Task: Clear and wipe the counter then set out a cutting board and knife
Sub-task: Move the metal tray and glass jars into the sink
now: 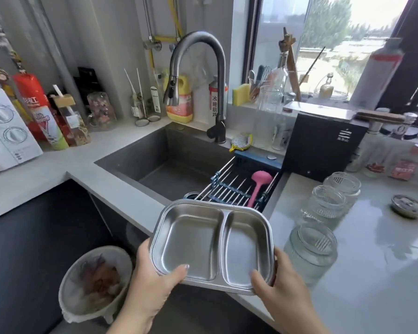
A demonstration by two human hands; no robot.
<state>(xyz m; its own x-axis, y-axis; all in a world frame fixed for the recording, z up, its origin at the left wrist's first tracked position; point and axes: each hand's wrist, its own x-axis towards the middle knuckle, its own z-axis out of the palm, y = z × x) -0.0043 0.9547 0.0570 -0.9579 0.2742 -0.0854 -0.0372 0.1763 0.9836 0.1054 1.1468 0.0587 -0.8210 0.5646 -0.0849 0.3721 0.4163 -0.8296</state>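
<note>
Clearing step: the two-compartment stainless-steel tray [212, 244], held in the air above the near counter edge in front of the dark sink [164, 162], is best kept level and set onto the blue-and-steel drying rack [237, 189] beside the pink ladle [257, 186]. The left hand [155, 280] and the right hand [280, 283] each clasp a near corner, thumbs hooked over the rim, fingers beneath.

Your tray [212, 242] sits held before the sink [159, 162].
Rack [234, 189] at 12 o'clock, jars [323, 213] at 2, bin [94, 283] at 8.
</note>
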